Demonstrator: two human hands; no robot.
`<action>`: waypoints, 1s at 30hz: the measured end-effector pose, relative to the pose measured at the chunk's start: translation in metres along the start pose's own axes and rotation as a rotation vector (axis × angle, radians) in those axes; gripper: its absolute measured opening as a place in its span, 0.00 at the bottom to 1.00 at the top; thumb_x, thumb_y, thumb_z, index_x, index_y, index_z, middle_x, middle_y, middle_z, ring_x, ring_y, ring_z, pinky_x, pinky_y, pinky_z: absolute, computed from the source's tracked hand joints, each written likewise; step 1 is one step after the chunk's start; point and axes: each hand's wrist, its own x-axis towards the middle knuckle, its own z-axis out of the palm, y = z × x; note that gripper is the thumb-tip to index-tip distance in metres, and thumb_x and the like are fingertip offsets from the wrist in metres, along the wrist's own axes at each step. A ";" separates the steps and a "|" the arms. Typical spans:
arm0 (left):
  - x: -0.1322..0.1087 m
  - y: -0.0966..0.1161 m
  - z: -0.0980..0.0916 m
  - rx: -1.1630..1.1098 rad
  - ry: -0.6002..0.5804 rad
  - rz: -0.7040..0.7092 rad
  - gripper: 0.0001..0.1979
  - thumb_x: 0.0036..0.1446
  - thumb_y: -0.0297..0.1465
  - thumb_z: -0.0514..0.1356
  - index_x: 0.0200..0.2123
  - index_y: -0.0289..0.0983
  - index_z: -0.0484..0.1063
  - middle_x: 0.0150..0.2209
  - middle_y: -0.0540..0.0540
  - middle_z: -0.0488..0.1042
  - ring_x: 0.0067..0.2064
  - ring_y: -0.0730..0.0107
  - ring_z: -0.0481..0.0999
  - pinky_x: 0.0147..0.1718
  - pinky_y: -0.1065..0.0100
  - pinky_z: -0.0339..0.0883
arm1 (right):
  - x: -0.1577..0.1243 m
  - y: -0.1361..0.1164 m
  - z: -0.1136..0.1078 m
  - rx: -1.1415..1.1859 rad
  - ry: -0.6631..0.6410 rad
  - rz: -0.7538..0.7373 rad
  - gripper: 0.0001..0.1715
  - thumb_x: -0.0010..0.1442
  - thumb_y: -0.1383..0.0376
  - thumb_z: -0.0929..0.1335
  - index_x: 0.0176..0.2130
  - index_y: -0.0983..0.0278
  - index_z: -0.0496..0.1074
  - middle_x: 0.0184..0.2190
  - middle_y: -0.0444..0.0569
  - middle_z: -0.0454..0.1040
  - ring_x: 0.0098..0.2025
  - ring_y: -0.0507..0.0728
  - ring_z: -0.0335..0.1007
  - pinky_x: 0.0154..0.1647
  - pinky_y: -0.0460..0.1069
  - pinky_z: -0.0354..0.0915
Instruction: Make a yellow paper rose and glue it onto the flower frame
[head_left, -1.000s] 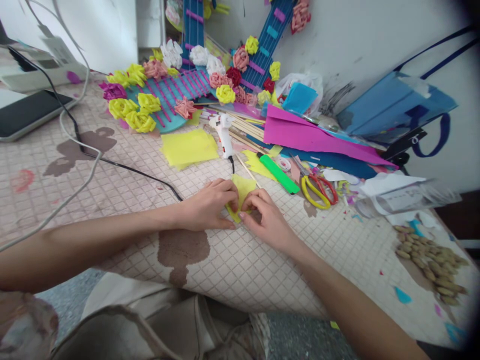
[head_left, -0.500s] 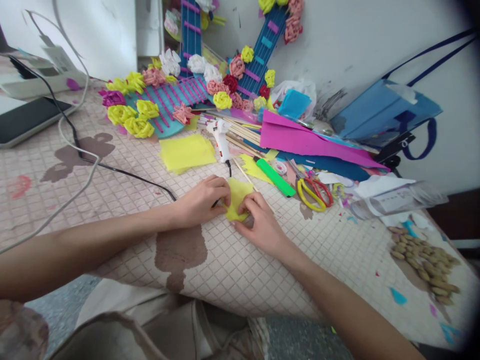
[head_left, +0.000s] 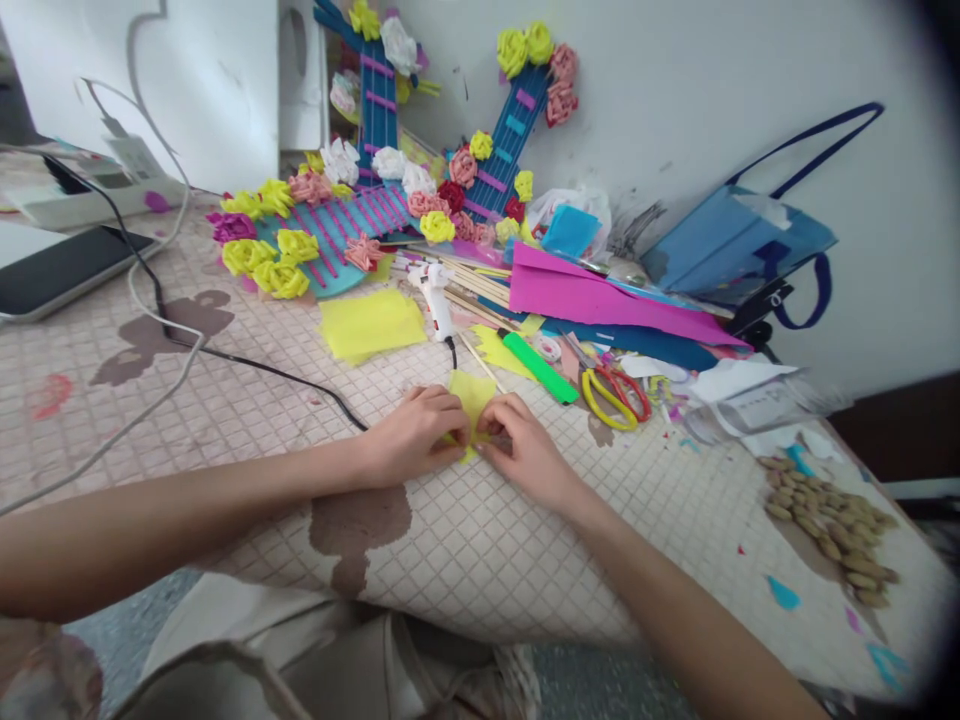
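Observation:
A small piece of yellow crepe paper (head_left: 472, 392) is pinched between my two hands, just above the quilted tablecloth. My left hand (head_left: 420, 428) grips its left side with curled fingers, and my right hand (head_left: 525, 448) pinches its right side between thumb and fingers. The paper's lower part is gathered narrow between the fingertips, while its upper part stays spread. Just beyond the hands lies a white glue gun (head_left: 435, 300) with a black cord. To its left is a stack of yellow paper squares (head_left: 371, 325).
A green cutter (head_left: 540, 366) and yellow-and-red scissors (head_left: 611, 395) lie right of my hands. Behind are magenta paper (head_left: 600, 295), wooden sticks (head_left: 480, 285) and flower-covered blue letters (head_left: 337, 235). Nuts (head_left: 829, 525) are piled far right. Cables (head_left: 262, 365) and a phone (head_left: 67, 270) occupy the left.
My hands have drawn closer together, and the yellow paper's lower part is now bunched between the fingers. The whole view has shifted slightly.

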 end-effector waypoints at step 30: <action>-0.003 -0.008 0.000 0.076 0.162 -0.121 0.04 0.56 0.25 0.53 0.34 0.37 0.66 0.36 0.46 0.71 0.43 0.61 0.66 0.43 0.59 0.58 | 0.009 0.025 -0.020 -0.199 0.242 0.015 0.05 0.58 0.71 0.61 0.35 0.62 0.65 0.34 0.47 0.65 0.33 0.54 0.65 0.34 0.50 0.66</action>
